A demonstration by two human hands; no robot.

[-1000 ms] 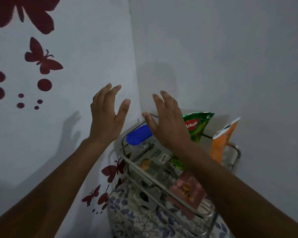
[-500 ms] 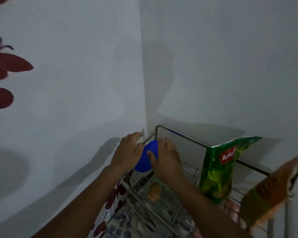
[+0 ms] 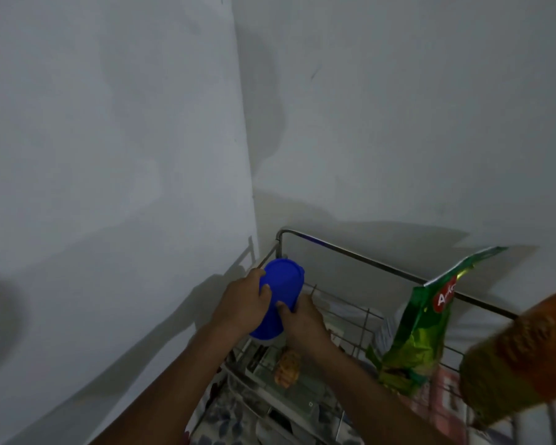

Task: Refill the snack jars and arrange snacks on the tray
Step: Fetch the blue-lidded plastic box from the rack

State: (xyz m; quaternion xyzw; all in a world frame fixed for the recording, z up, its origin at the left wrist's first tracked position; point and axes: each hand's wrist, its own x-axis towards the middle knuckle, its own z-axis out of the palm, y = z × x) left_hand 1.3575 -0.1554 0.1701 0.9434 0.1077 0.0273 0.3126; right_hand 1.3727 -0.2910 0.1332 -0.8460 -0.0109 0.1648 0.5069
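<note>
Gripping the blue-lidded jar (image 3: 278,298) from both sides, left hand (image 3: 243,305) and right hand (image 3: 304,319) curl their fingers around it.

Wire rack (image 3: 360,252) stands in the wall corner; lidded jar (image 3: 278,297) at its left end between both hands, two snack packets (image 3: 418,332) upright at right.

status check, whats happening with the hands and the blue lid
Left hand and right hand both gripping the blue lid, at the wire rack's corner. Green snack packet stands right, apart. Nothing blocking.
</note>
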